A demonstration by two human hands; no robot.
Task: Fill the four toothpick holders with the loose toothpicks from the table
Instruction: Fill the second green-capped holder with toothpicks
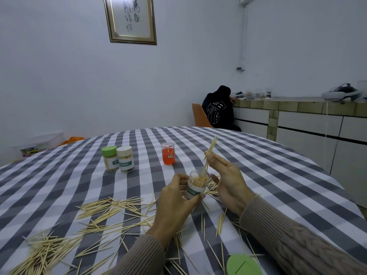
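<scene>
The right hand point(228, 175) pinches a small bundle of toothpicks point(208, 157) nearly upright, lower tips already inside the mouth of the open holder point(195, 185), which the left hand point(176, 197) grips, tilted, just above the tabletop point(278, 165), directly below the bundle.

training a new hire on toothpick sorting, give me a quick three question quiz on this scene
1. True or false: the clear plastic toothpick holder in the left hand has its lid on.
2. What does the right hand pinch?
3. Which holder stands farthest right: A green-lidded jar, B white-lidded jar, C orange plastic holder?

Key: 1 false, its top is open; 2 a bundle of wooden toothpicks, lower tips in the holder; 3 C.
</scene>
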